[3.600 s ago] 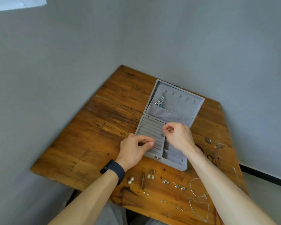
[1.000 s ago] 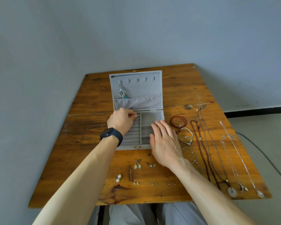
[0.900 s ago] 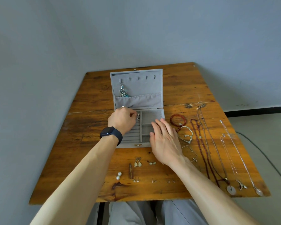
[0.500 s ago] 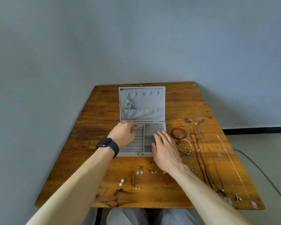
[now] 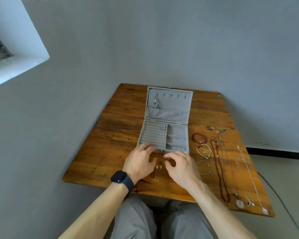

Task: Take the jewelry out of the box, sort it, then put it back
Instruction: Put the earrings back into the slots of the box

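Pale teardrop earrings (image 5: 158, 166) lie lengthwise just left of the loosely curled, empty right hand (image 5: 181, 167); left hand (image 5: 139, 163) rests spread.

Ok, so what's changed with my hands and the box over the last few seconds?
Both hands pulled back toward you. The left hand left the ring slots and the right hand came off the box. Both are now by the earrings. The rings stay in the slots, and the necklaces are unmoved.
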